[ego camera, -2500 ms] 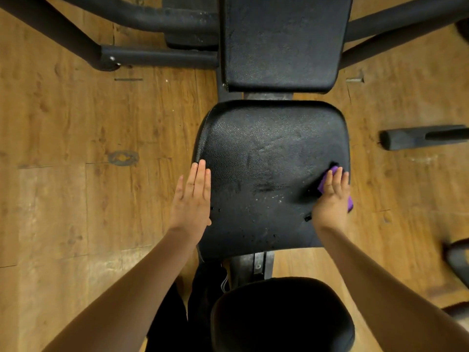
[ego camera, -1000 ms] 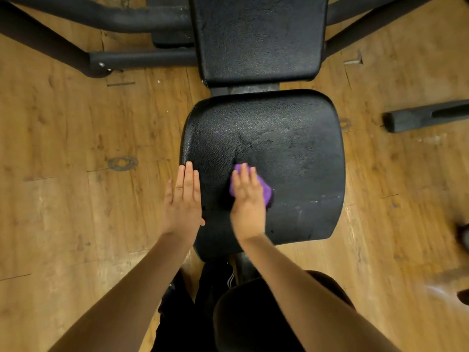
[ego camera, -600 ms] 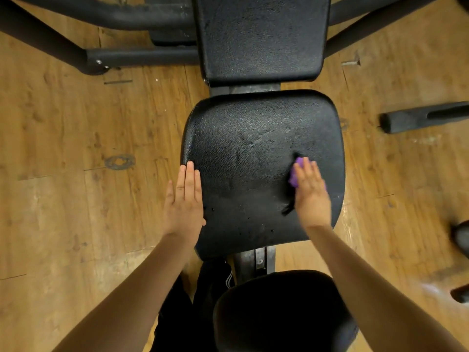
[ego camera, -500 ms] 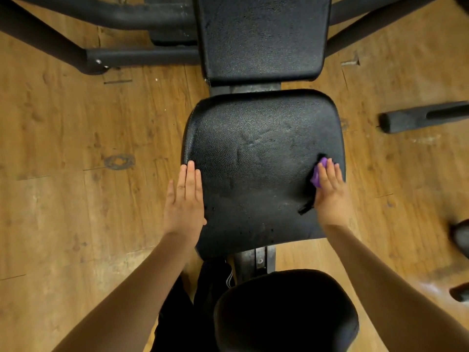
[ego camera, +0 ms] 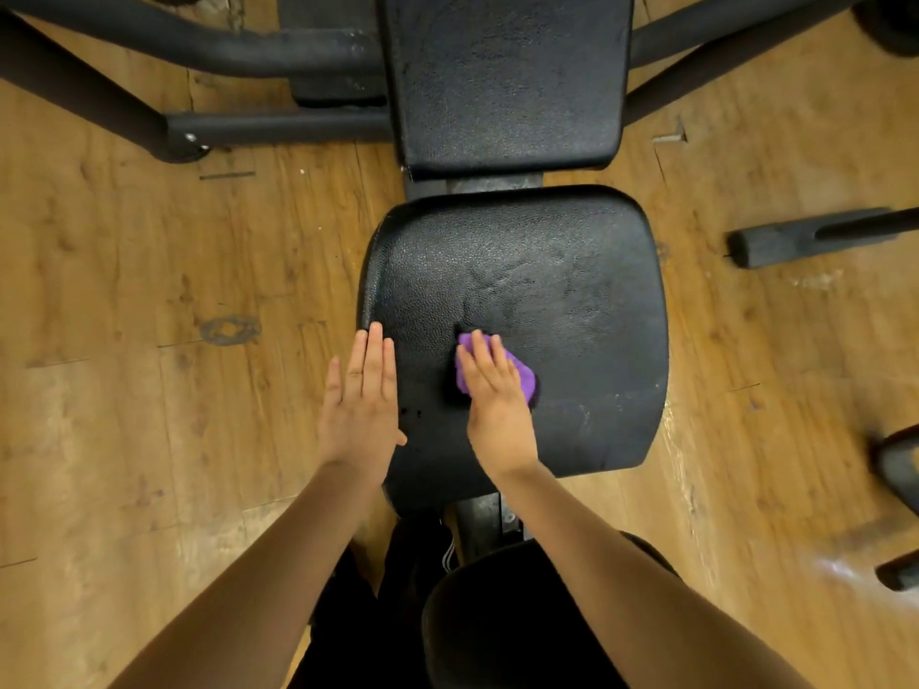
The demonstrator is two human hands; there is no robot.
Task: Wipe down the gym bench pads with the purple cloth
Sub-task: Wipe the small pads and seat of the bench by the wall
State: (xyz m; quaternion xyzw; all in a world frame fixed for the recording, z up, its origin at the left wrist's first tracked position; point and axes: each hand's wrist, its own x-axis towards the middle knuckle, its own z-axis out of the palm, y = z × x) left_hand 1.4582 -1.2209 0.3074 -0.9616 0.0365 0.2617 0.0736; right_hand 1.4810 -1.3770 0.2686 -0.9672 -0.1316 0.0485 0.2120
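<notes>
The black seat pad (ego camera: 572,300) of the gym bench fills the middle of the head view. My right hand (ego camera: 495,395) lies flat on its left-centre part, pressing the purple cloth (ego camera: 522,372) against the pad; the cloth shows beside and ahead of my fingers. My left hand (ego camera: 360,405) rests flat with fingers together on the pad's left edge, holding nothing. Beyond the seat is the black back pad (ego camera: 507,77). A third round black pad (ego camera: 497,624) sits near me, partly under my right forearm.
Black steel frame tubes (ego camera: 248,42) run across the upper left and upper right. A black foam-covered bar (ego camera: 805,236) juts in from the right. Worn wooden flooring (ego camera: 149,290) lies all round, with dark equipment parts (ego camera: 900,464) at the right edge.
My right hand has swept the purple cloth from the seat pad's right edge back to its left-centre. My left hand has stayed on the left edge.
</notes>
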